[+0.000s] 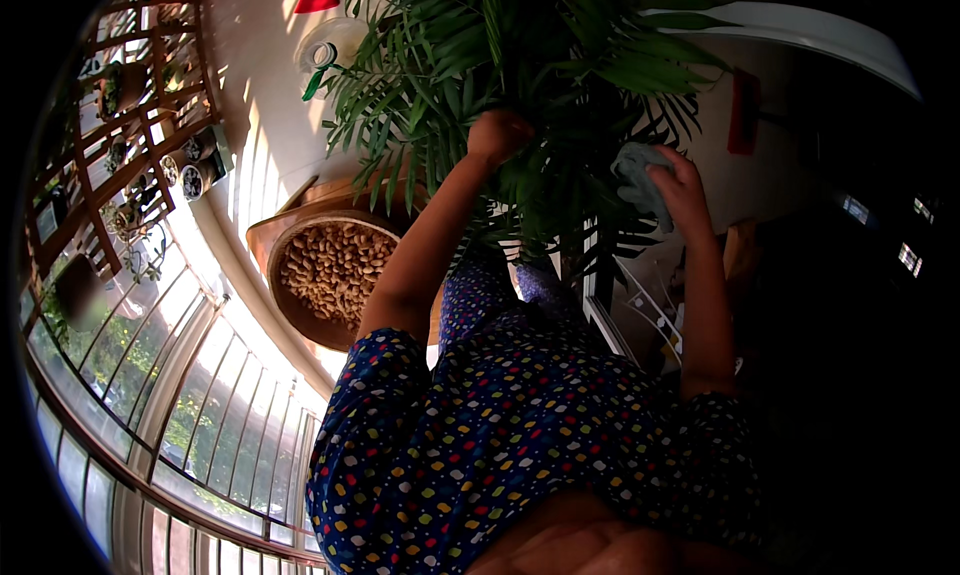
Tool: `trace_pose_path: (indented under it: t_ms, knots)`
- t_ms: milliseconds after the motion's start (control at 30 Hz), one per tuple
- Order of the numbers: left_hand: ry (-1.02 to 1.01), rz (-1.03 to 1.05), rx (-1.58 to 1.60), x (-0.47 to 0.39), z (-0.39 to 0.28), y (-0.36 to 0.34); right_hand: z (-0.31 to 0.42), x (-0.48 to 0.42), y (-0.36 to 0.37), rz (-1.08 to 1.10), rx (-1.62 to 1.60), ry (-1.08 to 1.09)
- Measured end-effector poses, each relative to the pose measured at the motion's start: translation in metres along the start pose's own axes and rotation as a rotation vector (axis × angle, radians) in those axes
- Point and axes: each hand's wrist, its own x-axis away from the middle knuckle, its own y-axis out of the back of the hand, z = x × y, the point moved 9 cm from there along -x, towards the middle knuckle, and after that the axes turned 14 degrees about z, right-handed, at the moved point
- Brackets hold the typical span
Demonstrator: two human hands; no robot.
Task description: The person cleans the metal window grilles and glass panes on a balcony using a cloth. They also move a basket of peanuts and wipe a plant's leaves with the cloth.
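A bushy potted-palm type plant with long narrow green leaves [442, 72] fills the space in front of me; its base is hidden. My left hand [501, 136] is among the fronds with its fingers curled in. Shadow and leaves hide the fingertips, so whether it grips a stem cannot be told. At the plant's right side, my right hand [681, 181] holds a crumpled grey cloth [641, 177] between thumb and fingers. The cloth hangs down close to the dark leaves.
Left of my legs, a round basket [274, 275] of unshelled peanuts [337, 271] rests on a wooden chair or stool [262, 234]. Beyond are a wooden plant rack [150, 117], small pots [196, 179] and barred windows [217, 417]. A red-edged dustpan or broom head [744, 114] is at right.
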Motion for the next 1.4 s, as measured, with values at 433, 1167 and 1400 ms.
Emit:
trace_pose_path:
  t_ms: [433, 1167, 1400]
  knots:
    - [-0.048, -0.13, 0.739, 0.023, 0.031, -0.002, -0.012, 0.001, 0.001, 0.005, -0.001, -0.004]
    - [-0.162, -0.143, 0.859, 0.062, 0.031, 0.01, -0.016, 0.011, 0.012, 0.003, 0.034, 0.046]
    - [-0.131, -0.223, 0.929, 0.073, 0.048, 0.012, -0.02, 0.051, 0.02, 0.004, 0.019, -0.081]
